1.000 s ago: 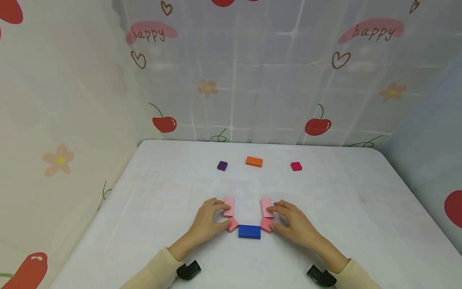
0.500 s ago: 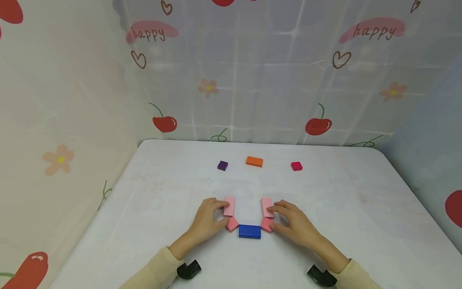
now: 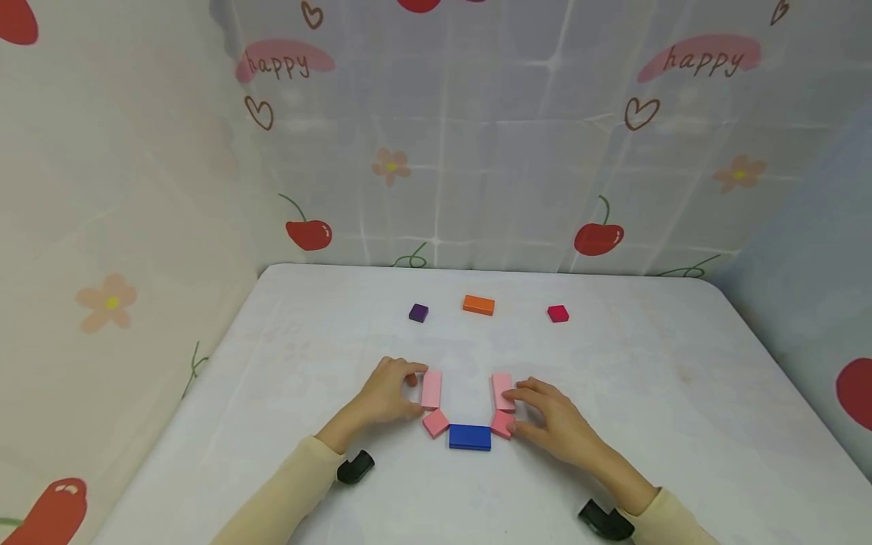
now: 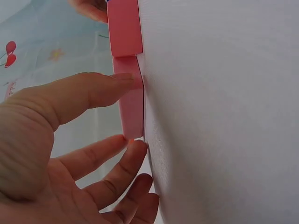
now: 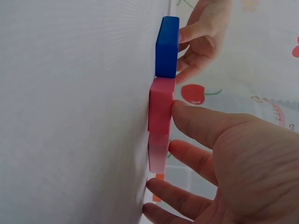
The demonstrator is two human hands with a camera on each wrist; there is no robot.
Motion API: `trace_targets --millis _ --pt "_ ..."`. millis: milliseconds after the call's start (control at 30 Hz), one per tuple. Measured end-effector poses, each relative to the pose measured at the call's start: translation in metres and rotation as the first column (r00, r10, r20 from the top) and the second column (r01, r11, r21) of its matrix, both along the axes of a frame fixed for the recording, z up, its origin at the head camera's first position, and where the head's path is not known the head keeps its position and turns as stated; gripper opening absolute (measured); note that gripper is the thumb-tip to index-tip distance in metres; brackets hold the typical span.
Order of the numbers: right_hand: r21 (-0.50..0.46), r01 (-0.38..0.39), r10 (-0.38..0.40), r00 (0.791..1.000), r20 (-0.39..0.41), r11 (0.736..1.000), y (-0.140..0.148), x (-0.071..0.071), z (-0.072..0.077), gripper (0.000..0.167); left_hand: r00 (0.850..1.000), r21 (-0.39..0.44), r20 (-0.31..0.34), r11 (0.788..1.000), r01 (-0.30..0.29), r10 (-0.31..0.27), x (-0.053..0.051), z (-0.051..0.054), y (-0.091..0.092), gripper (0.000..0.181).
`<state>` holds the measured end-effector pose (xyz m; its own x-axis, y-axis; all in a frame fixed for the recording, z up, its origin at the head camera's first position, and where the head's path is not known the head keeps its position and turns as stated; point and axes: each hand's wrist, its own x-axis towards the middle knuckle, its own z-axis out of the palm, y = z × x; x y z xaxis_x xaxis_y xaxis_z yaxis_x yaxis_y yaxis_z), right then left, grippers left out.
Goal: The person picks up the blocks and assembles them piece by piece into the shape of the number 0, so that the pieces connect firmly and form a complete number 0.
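In the head view, my left hand [image 3: 387, 392] spans the left light pink rectangular block [image 3: 431, 390], index fingertip at its far end and thumb at its near end. The left wrist view shows that thumb over the side of the same light pink block [image 4: 131, 105]. A darker pink small block [image 3: 436, 424] lies just nearer, free of the hand. My right hand [image 3: 559, 424] touches the right light pink block [image 3: 502, 391] with its index finger and the right darker pink block [image 3: 502, 424] with its thumb. A blue block [image 3: 470, 437] lies between the two small pink ones.
Farther back on the white table [image 3: 613, 341] lie a purple block [image 3: 418, 312], an orange block [image 3: 479, 305] and a red block [image 3: 558, 313]. A printed curtain [image 3: 477, 151] stands behind the table. Black wrist devices [image 3: 356, 467] sit at both wrists.
My left hand has shifted away from me; its thumb has left the small pink block and come to the light pink block's near end. The right hand has stayed put.
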<state>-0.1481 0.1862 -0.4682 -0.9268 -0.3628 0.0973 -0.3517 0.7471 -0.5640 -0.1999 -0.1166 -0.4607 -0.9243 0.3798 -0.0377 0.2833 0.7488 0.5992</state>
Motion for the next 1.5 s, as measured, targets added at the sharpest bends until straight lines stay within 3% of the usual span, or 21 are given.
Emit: trace_targets --millis 500,1167,1300,1500 --pt "-0.001 0.001 -0.001 0.999 -0.046 1.000 -0.002 0.000 0.000 0.043 1.000 -0.016 -0.001 0.999 -0.030 0.030 0.001 0.001 -0.001 0.062" --pt "0.000 0.000 0.000 1.000 -0.017 1.000 -0.002 0.001 -0.002 0.043 0.999 -0.012 -0.050 1.000 0.009 -0.009 0.006 -0.002 -0.004 0.062" --pt "-0.006 -0.002 0.002 1.000 -0.010 1.000 -0.002 0.001 -0.001 0.043 0.999 0.046 -0.048 0.999 -0.001 0.003 0.013 -0.003 -0.005 0.062" --pt "0.001 0.000 0.000 1.000 -0.019 1.000 -0.001 0.001 -0.001 0.043 1.000 0.148 -0.022 0.989 -0.014 0.017 0.031 -0.007 -0.002 0.063"
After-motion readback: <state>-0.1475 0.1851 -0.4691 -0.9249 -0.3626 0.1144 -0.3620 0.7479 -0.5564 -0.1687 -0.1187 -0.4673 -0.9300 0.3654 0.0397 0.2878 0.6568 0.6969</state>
